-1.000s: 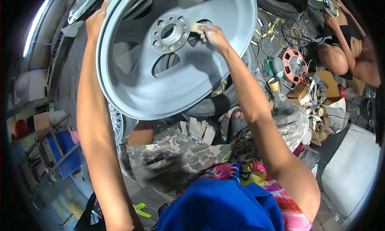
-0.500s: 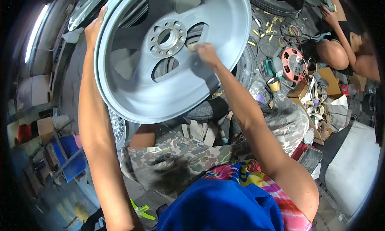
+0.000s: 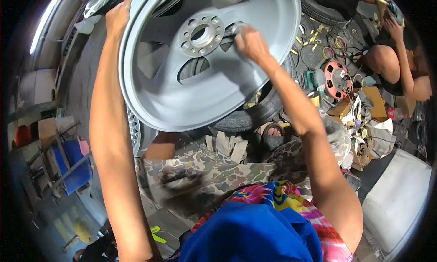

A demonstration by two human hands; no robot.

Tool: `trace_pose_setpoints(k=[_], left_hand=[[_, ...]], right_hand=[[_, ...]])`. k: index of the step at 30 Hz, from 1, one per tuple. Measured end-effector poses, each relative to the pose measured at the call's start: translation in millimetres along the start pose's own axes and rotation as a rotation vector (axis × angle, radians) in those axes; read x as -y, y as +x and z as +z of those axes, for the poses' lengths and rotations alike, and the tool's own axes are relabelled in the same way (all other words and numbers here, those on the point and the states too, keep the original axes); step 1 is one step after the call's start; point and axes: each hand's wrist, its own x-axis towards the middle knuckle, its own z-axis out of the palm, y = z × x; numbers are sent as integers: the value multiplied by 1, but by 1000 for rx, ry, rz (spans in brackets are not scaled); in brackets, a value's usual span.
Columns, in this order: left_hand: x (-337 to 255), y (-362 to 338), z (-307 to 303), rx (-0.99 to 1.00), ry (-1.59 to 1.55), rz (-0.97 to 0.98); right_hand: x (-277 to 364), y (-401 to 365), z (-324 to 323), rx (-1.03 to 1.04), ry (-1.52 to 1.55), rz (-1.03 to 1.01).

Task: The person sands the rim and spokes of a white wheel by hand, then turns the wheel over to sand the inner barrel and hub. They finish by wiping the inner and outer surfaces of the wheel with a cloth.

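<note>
A large grey wheel rim [image 3: 200,98] is tilted in front of me, its hub with several bolt holes facing up. My left hand [image 3: 118,17] grips the rim's outer edge at the upper left. My right hand [image 3: 250,42], blurred by motion, is closed over the spokes just right of the hub; a small piece at its fingertips is too smeared to make out. Below the wheel lies a black tyre [image 3: 243,120].
At the upper right a co-worker's hand [image 3: 393,29] holds a tool [image 3: 395,12]. A red cable reel [image 3: 337,79], cords and a cardboard box [image 3: 374,103] of scraps lie right. A blue chair [image 3: 73,166] stands left, a white panel [image 3: 400,189] lower right.
The wheel and my left hand appear slightly further right and higher. My right hand has moved right and up across the spokes. More of my sandalled foot shows below the tyre.
</note>
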Motion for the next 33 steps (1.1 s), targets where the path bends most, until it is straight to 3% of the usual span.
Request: trace_pose_setpoints(k=[2,4,5,7,10,11,12,14,15,17,18,20,22,23,24,26,28,30,32,33], left_hand=[[-35,-15,4,-14,109,-19],[-50,-22,5,-25,215,-36],[-42,-16,4,-16,207,-69],[-42,-15,4,-23,196,-97],[-39,-15,3,-36,175,-114],[-39,-15,4,-38,162,-107],[-36,-13,6,-53,166,-100],[-20,-4,6,-54,258,-46],[-17,-3,8,-49,243,-56],[-36,-15,10,-66,163,-73],[-38,-15,10,-77,133,-76],[-37,-16,10,-78,109,-136],[-43,-17,8,-64,149,-154],[-45,-19,9,-67,111,-135],[-44,-22,11,-68,72,-117],[-44,-23,12,-68,114,-127],[-47,-21,11,-74,180,-144],[-48,-22,9,-112,226,-200],[-40,-20,7,-85,217,-186],[-41,-19,6,-62,205,-170]], right_hand=[[-1,23,-33,-27,-111,-49],[-20,48,-45,-53,-396,-412],[-29,58,-45,-51,-394,-416],[-42,69,-45,372,-957,-590],[-37,38,-22,442,-1071,-573],[-62,12,23,269,-930,-467],[-38,-7,21,407,-776,-395],[-23,-51,66,272,-620,-354],[16,-58,60,543,-421,-80],[41,-95,101,332,-241,-111],[64,-91,104,434,-183,-5],[80,-82,92,510,-213,-15],[19,-79,101,501,-156,-269],[15,-68,76,564,-238,-193],[3,-59,67,358,-332,-349],[2,-48,60,453,-429,-254],[12,-59,87,328,-411,-162],[33,-75,115,253,-140,114],[46,-100,142,122,-34,-95],[58,-102,135,121,-35,-95]])
